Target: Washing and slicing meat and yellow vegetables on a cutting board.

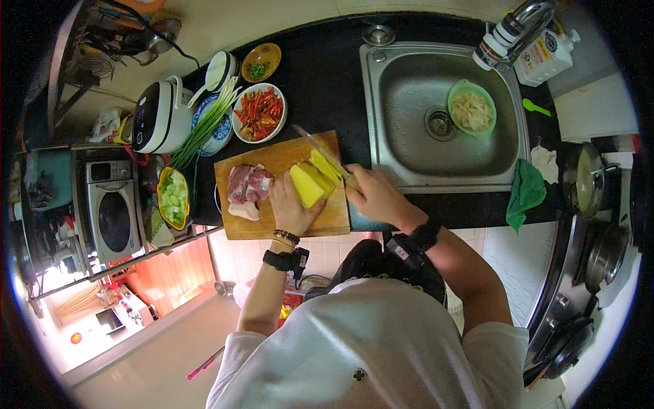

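On a wooden cutting board (pixel 255 228) lies a thick yellow block of peeled vegetable (pixel 308 188), its exact kind unclear. My left hand (pixel 293 210) grips the block from its left and near side, fingers and thumb pressed around it. In my right hand (pixel 377 195) is the handle of a kitchen knife (pixel 320 148), the blade slanting up and left over the board. Yellow slices (pixel 325 164) stand beside the blade, at the block's far right end. Left of my left hand sits a piece of raw red meat (pixel 246 187) with a pale fatty part.
Behind the board stand a bowl of cut red chillies (pixel 259 112), green onions (pixel 212 123) and a rice cooker (pixel 162 116). A yellow basket of chopped greens (pixel 174 198) is at left. The steel sink (pixel 409 136), right, holds a green bowl (pixel 471 109) of pale slices; a green cloth (pixel 525 194) hangs nearby.
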Demonstrator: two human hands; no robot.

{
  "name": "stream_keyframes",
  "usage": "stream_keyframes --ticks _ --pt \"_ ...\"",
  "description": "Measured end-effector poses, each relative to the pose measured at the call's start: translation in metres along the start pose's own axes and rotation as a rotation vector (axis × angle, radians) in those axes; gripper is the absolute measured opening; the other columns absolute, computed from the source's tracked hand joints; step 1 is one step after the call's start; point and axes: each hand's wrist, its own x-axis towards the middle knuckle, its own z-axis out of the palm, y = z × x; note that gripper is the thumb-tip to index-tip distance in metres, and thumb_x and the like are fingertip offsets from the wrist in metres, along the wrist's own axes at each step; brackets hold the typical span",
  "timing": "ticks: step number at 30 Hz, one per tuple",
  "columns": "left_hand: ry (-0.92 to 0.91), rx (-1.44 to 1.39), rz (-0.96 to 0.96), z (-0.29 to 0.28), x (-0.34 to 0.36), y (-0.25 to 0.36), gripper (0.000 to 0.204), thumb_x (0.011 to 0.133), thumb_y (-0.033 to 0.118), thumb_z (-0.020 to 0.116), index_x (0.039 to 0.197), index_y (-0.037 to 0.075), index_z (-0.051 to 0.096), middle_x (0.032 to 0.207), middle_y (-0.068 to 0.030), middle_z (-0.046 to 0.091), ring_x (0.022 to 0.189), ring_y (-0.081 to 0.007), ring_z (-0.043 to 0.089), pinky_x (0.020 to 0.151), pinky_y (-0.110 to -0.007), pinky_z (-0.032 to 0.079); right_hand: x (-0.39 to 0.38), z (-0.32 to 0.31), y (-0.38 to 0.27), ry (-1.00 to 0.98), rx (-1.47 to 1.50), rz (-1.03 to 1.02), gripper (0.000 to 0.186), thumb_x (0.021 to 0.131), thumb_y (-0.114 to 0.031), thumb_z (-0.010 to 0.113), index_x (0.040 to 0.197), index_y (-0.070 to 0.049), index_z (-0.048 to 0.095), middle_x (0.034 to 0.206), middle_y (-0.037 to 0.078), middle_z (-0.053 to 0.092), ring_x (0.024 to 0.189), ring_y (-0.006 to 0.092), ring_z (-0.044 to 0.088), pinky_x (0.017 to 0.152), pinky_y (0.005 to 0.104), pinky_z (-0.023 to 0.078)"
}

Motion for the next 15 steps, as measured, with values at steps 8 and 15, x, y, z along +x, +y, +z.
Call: stream_keyframes --ticks 8,15 --pt "-0.075 -0.049 -0.099 -0.026 0.010 0.005 0.084 0.060 0.033 0.072 0.127 0.004 0.032 0.118 -0.0206 0.040 0.111 -0.0366 0.036 0.097 -0.047 0.024 -0.015 -0.018 -0.001 -0.089 0.071 0.181 0.031 0.078 -0.014 0.052 0.104 0.003 0.047 0.073 0.024 0.057 0.067 0.0378 0.058 0.058 0.0413 0.044" --pt "-0.530 0.211 0.473 -0.013 0.110 0.018 0.035 0.073 0.014 0.058 0.108 0.014 0.058 0.121 -0.0094 0.046 0.118 -0.0296 0.035 0.098 -0.043 0.028 -0.030 -0.043 0.000 0.058 0.275 0.299 0.023 0.078 -0.014 0.051 0.093 0.002 0.046 0.069 0.020 0.054 0.063 0.0330 0.055 0.058 0.0403 0.042"
